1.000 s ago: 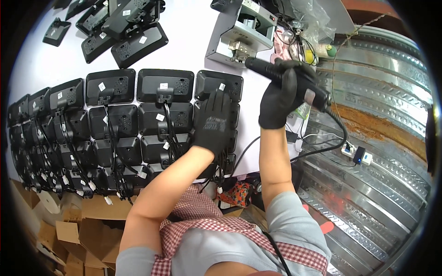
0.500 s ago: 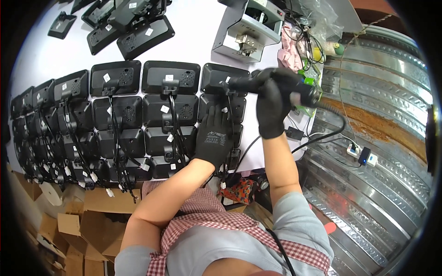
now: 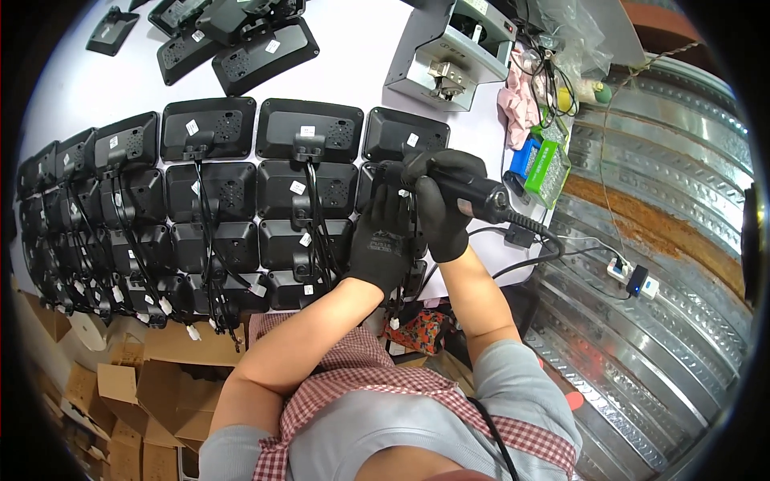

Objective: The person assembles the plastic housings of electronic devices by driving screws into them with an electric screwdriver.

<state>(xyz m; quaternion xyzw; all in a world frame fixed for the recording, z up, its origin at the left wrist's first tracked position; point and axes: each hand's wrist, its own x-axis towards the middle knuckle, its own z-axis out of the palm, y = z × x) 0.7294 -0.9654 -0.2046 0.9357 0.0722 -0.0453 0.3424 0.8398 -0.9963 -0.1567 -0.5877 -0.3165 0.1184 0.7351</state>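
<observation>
Corded tool (image 3: pixel 475 196) (black) now nearer left hand (image 3: pixel 380 243)

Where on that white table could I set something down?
Between the panel pile and the grey machine, the white table is bare; also left, between pile and panel rows. It's crowded around the left hand and right hand, across the rows, and by the pink cloth.

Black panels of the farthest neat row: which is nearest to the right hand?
The rightmost panel, just beyond the right hand; the others lie farther left.
</observation>
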